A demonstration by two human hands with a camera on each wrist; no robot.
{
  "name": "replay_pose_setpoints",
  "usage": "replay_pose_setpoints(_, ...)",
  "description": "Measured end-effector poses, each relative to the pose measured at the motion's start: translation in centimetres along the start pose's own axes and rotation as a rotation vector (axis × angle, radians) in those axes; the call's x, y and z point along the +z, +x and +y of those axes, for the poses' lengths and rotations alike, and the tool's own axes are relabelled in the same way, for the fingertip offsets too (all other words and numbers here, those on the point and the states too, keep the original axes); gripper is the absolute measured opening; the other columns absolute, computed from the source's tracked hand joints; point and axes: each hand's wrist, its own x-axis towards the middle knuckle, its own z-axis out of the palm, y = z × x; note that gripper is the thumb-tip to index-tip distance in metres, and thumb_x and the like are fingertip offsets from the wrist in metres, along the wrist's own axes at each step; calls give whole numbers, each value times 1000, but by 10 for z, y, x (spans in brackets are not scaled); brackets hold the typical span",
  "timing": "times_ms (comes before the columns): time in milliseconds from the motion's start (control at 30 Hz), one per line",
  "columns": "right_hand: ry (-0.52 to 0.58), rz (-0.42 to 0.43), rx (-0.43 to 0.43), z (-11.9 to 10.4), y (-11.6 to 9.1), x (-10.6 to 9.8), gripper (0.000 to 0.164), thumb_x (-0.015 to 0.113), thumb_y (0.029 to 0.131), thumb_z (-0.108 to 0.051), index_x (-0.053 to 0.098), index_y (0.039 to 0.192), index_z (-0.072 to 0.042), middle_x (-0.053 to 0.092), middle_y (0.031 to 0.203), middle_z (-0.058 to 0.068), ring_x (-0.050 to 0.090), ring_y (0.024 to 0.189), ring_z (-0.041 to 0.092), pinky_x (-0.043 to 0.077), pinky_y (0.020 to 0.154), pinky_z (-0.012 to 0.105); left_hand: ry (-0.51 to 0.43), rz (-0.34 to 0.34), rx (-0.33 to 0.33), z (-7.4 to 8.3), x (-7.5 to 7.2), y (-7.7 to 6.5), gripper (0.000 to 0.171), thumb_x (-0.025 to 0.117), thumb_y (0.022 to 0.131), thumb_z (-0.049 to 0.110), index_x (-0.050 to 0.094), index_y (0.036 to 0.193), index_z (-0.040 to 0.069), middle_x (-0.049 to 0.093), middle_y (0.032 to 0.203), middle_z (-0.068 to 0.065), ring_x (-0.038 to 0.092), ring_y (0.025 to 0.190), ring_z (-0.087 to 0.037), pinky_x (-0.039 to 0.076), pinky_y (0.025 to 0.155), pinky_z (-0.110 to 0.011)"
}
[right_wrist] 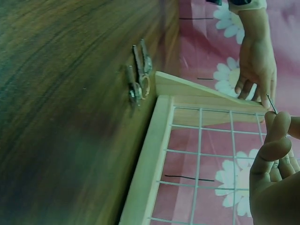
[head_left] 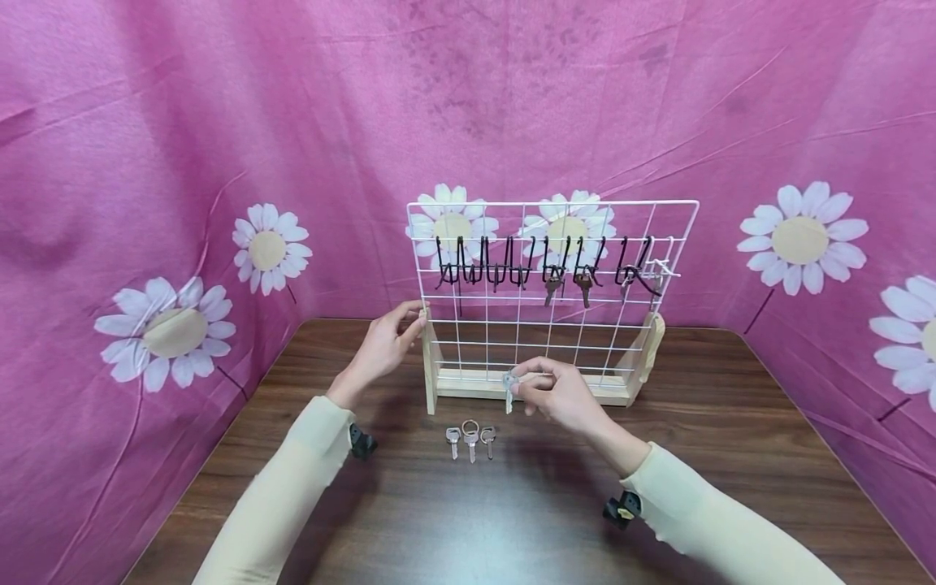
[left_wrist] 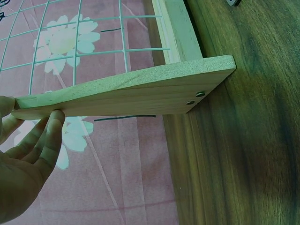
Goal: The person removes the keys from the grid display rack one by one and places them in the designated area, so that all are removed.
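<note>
Holding a key [head_left: 509, 398] pinched in the closed grip of the right hand [head_left: 561, 396], before the wire rack [head_left: 517, 323], while clasping its wooden side [left_wrist: 136, 96] with the left hand [head_left: 386, 345]. Seemingly at the carrying step, so probably calls next for lifting toward the black hooks [head_left: 460, 252] above.

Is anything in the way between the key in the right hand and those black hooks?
Nothing visible is. The key, pinched in the right hand, is in front of the rack and below the black hooks. The left hand grips the rack's wooden side, off to one side of that path.
</note>
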Motion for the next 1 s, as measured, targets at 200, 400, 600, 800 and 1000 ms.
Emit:
replay_pose_setpoints(200, -20, -12, 32, 12, 0, 4, 26, 72, 89, -10, 65, 114, -4, 78, 90, 10, 67, 57, 22, 43, 40, 21, -1, -3, -6, 0, 0, 0, 36, 56, 103, 24, 57, 136, 9, 70, 120, -18, 73, 90, -38, 63, 72, -33)
replay_pose_setpoints(400, 31, -39, 119, 22, 1, 8, 29, 73, 87, -9, 65, 115, -4, 78, 90, 10, 64, 56, 17, 41, 40, 19, 13, -4, -4, 0, 0, 0, 36, 55, 103, 25, 57, 136, 9, 70, 121, -18, 73, 90, -39, 63, 71, -33)
replay_pose_setpoints(600, 31, -82, 154, 33, 1, 8, 33, 73, 86, -9, 63, 116, 0, 77, 84, 7, 61, 55, 11, 40, 42, 18, 22, -3, -3, 1, -1, 0, 35, 56, 103, 25, 57, 136, 12, 71, 121, -18, 73, 89, -38, 63, 69, -32)
replay_pose_setpoints(800, 31, -104, 191, 42, 2, 10, 37, 73, 84, -7, 63, 118, 3, 77, 83, 7, 61, 55, 9, 39, 42, 17, 24, 1, 3, 1, -1, 0, 37, 56, 103, 25, 57, 137, 10, 71, 120, -17, 73, 89, -38, 63, 69, -32)
replay_pose_setpoints(1000, 18, -123, 223, 48, 3, 10, 35, 74, 82, -7, 63, 115, 2, 76, 80, 5, 60, 55, 10, 39, 42, 18, 23, 0, -3, -1, -1, 0, 38, 56, 103, 25, 56, 137, 8, 71, 121, -17, 73, 89, -39, 63, 70, -33)
